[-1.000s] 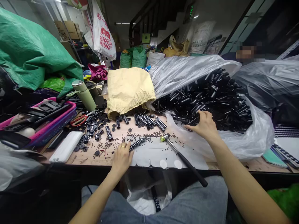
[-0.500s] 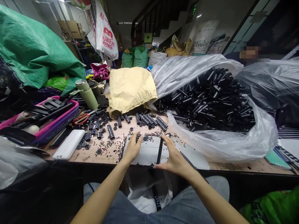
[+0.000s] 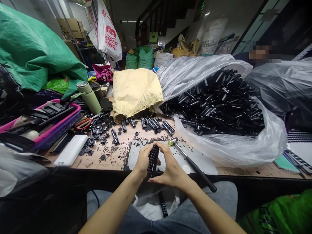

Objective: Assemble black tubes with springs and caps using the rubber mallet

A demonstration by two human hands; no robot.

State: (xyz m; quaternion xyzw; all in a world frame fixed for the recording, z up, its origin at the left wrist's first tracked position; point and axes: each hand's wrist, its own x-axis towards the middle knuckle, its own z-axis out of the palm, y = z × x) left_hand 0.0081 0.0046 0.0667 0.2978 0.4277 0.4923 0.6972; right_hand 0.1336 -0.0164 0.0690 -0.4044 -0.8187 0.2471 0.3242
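Observation:
Over the white sheet (image 3: 138, 150), my two hands meet at the table's front edge. My left hand (image 3: 142, 162) is closed around a black cylinder with rows of white marks (image 3: 151, 160), held upright and partly hidden by the fingers. Against its right side stands a plain black bar (image 3: 155, 164), pinched lengthwise between thumb and fingers of my right hand (image 3: 172, 169). Whether the two pieces are joined I cannot tell. Right of my hands lies a hammer (image 3: 191, 160) with a black handle that sticks out past the table edge.
Similar patterned cylinders (image 3: 153, 123) and small black rings (image 3: 112, 152) are scattered behind and left. A clear plastic bag (image 3: 265, 152) full of black parts (image 3: 214, 104) stands right. At left are a white power bank (image 3: 71, 150), scissors (image 3: 84, 123), a green bottle (image 3: 89, 97) and a pink basket (image 3: 58, 125).
My left hand has come back from the scattered pieces with a patterned cylinder. My right hand has moved left with the black bar, bringing both together, and the hammer now shows fully.

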